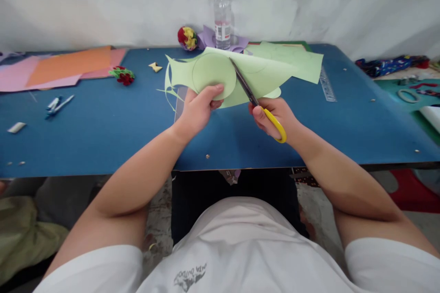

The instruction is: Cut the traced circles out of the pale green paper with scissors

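Observation:
My left hand [198,109] is closed on the lower edge of a pale green paper sheet [261,73], pinching it beside a drawn circle [213,75], and holds it above the blue table [103,123]. My right hand [275,116] grips yellow-handled scissors [256,100]. Their dark blades point up and left into the paper, along the right side of the circle. Thin cut strips of green paper curl at the sheet's left edge.
A clear water bottle [222,11] stands at the table's back with purple paper [209,36] and a red-yellow paper ball [187,38]. Orange and pink sheets [65,66] lie back left, a red-green paper flower [123,75], pens [58,104], a clear ruler [327,84] right.

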